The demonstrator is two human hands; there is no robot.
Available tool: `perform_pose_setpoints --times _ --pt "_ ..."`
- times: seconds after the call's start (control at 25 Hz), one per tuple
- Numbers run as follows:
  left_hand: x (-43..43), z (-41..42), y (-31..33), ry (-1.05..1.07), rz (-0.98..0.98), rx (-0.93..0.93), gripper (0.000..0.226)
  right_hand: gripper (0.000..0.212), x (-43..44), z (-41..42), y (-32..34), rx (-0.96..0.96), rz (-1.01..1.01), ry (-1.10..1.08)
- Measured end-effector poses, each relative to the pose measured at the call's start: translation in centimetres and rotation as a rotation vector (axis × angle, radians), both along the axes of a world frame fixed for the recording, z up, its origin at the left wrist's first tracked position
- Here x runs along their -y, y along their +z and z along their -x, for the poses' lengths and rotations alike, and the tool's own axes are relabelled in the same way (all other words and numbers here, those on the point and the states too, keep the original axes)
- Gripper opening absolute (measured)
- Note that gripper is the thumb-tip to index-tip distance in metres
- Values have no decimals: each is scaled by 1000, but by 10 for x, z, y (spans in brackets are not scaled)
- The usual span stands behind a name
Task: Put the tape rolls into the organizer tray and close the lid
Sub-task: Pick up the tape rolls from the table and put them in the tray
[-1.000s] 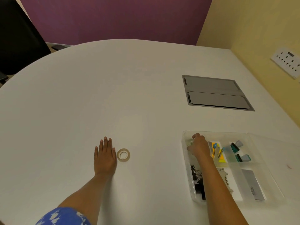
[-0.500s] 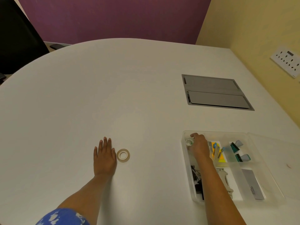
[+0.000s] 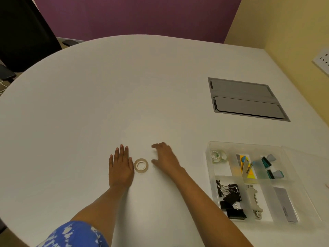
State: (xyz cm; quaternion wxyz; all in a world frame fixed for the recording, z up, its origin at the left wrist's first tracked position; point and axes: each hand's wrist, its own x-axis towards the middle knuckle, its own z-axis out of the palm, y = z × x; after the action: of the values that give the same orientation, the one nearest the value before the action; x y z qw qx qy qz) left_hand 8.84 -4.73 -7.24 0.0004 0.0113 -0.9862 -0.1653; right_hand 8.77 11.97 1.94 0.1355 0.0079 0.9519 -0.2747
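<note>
We see our left hand (image 3: 121, 168) flat with palm down, fingers straight and close together, low in the middle of the frame. Our right hand (image 3: 165, 158) is beside it, fingers spread and curled, holding nothing.

White round table (image 3: 124, 86), purple wall (image 3: 138, 15), yellow wall (image 3: 284, 24), black chair (image 3: 23, 32)

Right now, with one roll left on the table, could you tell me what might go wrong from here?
The tape roll lies flat between the left hand and the open right hand, so a pinch may slide it rather than lift it. The organizer tray already holds a clear roll in its far-left compartment; a second may sit high and block the lid, which lies open to the right.
</note>
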Motion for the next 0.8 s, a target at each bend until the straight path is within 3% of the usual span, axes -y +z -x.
perform_pose_setpoints --times 0.2,0.36,0.8 --pt "0 0 0 3 -6 9 74 77 32 1 -18 110 -60 226" --pt "0 -1 2 -1 -6 20 75 75 41 1 -25 34 -127 312" --pt "-1 -1 3 7 -18 32 61 56 1 4 5 -17 67 24"
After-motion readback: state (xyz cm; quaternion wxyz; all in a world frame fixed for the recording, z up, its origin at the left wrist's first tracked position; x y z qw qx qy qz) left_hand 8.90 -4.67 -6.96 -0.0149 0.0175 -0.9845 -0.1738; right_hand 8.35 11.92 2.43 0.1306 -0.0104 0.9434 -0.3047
